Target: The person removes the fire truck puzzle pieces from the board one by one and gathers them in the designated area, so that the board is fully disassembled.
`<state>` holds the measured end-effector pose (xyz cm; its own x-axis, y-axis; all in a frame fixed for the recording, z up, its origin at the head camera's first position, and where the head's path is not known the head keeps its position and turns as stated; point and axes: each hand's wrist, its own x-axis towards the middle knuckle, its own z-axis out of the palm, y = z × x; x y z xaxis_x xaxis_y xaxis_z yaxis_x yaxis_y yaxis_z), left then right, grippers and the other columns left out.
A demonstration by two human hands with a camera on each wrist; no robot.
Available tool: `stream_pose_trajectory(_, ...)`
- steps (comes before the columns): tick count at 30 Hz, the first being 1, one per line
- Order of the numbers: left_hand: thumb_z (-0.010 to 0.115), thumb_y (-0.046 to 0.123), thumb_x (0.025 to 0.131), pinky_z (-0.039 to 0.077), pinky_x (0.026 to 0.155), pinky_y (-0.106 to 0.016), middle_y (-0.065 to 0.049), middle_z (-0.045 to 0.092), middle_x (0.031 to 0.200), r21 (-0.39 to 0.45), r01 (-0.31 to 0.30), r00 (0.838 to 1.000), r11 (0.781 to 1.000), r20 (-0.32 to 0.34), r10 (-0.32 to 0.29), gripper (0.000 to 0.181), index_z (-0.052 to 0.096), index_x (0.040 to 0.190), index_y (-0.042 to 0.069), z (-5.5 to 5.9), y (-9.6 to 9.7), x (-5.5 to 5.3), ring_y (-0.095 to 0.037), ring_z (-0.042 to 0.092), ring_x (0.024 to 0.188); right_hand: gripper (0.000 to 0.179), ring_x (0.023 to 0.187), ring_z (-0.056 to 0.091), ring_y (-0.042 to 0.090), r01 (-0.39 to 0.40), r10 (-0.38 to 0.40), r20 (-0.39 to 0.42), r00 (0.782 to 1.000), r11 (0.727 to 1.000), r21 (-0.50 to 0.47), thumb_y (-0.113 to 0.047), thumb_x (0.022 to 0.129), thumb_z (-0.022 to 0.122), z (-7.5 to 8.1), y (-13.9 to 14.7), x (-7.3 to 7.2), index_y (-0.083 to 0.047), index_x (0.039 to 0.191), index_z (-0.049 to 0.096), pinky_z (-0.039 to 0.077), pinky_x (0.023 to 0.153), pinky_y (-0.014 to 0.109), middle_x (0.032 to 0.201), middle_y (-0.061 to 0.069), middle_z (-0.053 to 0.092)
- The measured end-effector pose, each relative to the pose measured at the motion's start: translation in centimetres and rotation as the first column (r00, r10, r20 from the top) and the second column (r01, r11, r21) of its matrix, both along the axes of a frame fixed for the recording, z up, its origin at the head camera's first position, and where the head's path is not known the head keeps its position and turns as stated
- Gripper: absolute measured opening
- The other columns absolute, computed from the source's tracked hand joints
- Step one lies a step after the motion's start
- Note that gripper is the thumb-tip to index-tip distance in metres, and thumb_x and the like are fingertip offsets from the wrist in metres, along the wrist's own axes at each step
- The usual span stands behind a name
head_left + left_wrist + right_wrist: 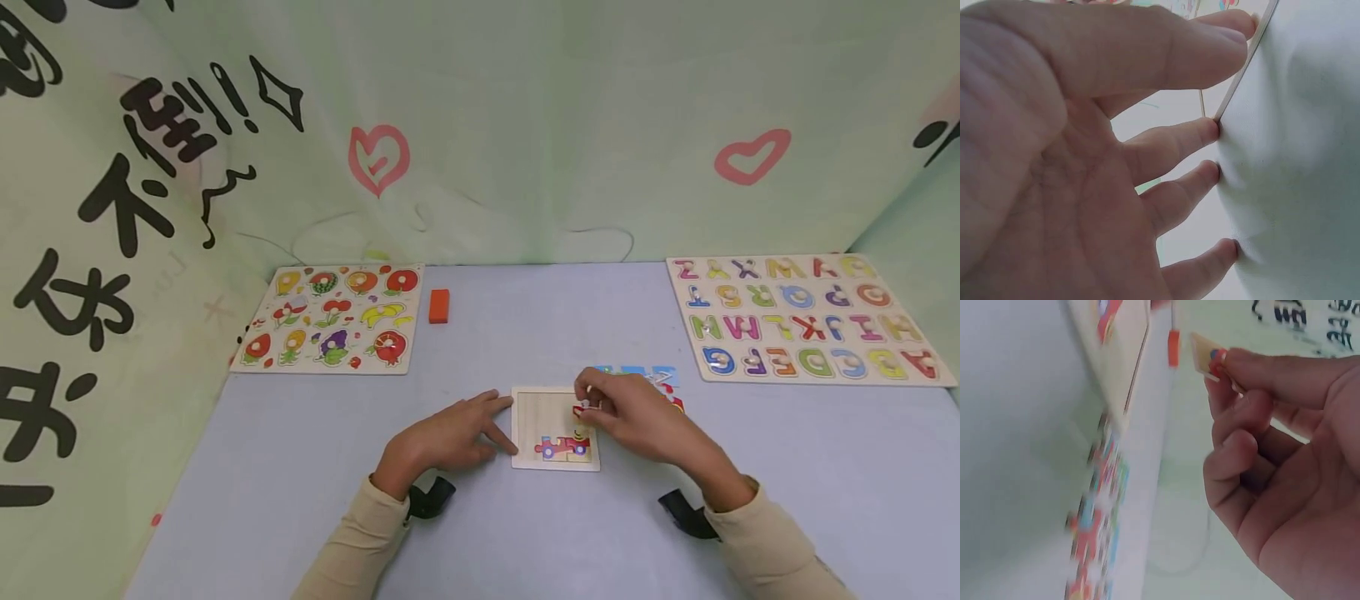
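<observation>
A small wooden puzzle tray [531,417] lies on the table, with several joined pieces showing a red vehicle [562,448] along its lower right. My left hand [453,433] rests at the tray's left side, fingers spread and fairly straight, fingertips touching its edge and the table, as the left wrist view also shows. Above the tray's right side, my right hand [633,412] pinches a puzzle piece [1205,357] between thumb and forefinger, its other fingers curled. Loose puzzle pieces [1088,540] lie beyond the tray, partly hidden behind the right hand in the head view.
At the back left lies a fruit puzzle board [330,321], with an orange-red block [438,306] beside it. A letter puzzle board [806,321] lies at the back right. A pale curtain [525,125] with drawn marks hangs behind the table.
</observation>
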<state>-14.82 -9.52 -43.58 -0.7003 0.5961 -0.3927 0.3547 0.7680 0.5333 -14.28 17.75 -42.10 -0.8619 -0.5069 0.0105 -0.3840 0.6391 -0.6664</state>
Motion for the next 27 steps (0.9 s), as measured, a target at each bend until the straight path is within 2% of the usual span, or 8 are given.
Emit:
stream_pose_trajectory(7,0.069,0.004,0.095,0.027,0.122,-0.048,-0.005,0.041,0.160,0.008,-0.004,1.000,1.000,-0.004,0.004,0.026,0.081,0.113,0.017,0.0,0.1,0.1,-0.024,0.023,0.153,0.020,0.066,0.046,0.004,-0.004,0.003,0.021,1.000,0.999,0.049,0.000,0.089,0.075,-1.2,4.2,0.2,-0.014,0.097,0.062,0.041,0.060,0.023,0.072,-0.010,0.050)
stream_pose_trajectory(14,0.070,0.004,0.095,0.028,0.121,-0.048,-0.005,0.041,0.160,0.019,-0.025,1.000,1.000,0.005,0.025,0.025,0.081,0.113,0.017,0.0,0.0,0.1,-0.025,0.023,0.153,0.022,0.068,0.046,0.004,-0.022,0.020,0.060,0.998,0.999,0.026,-0.002,0.089,0.076,-2.5,4.0,0.4,-0.016,0.094,0.060,0.039,0.061,0.023,0.072,-0.010,0.047)
stream_pose_trajectory(18,0.070,0.004,0.094,0.028,0.121,-0.049,-0.006,0.040,0.161,0.029,-0.034,0.999,0.999,0.010,0.034,0.025,0.081,0.113,0.017,0.0,0.0,0.2,-0.025,0.023,0.154,0.020,0.070,0.047,0.007,-0.004,0.004,0.008,1.000,0.997,0.071,-0.004,0.088,0.077,-2.8,3.5,0.5,-0.014,0.096,0.062,0.041,0.063,0.024,0.074,-0.010,0.048)
stream_pose_trajectory(22,0.070,0.004,0.094,0.029,0.121,-0.049,-0.006,0.040,0.160,0.031,-0.031,0.999,0.999,0.006,0.031,0.025,0.081,0.113,0.017,-0.2,0.0,0.1,-0.026,0.023,0.153,0.019,0.077,0.051,0.009,0.030,-0.020,-0.069,0.997,0.988,0.149,-0.007,0.087,0.080,-3.0,3.1,0.7,-0.009,0.100,0.067,0.047,0.068,0.029,0.083,-0.008,0.055)
stream_pose_trajectory(27,0.070,0.005,0.095,0.029,0.121,-0.048,-0.006,0.041,0.160,0.027,-0.026,1.000,0.999,0.004,0.026,0.025,0.081,0.113,0.017,-0.2,0.0,0.1,-0.025,0.023,0.153,0.021,0.084,0.056,0.013,0.054,-0.037,-0.100,0.994,0.982,0.180,-0.009,0.086,0.081,-3.0,2.7,0.9,-0.008,0.102,0.068,0.052,0.072,0.035,0.094,-0.004,0.061)
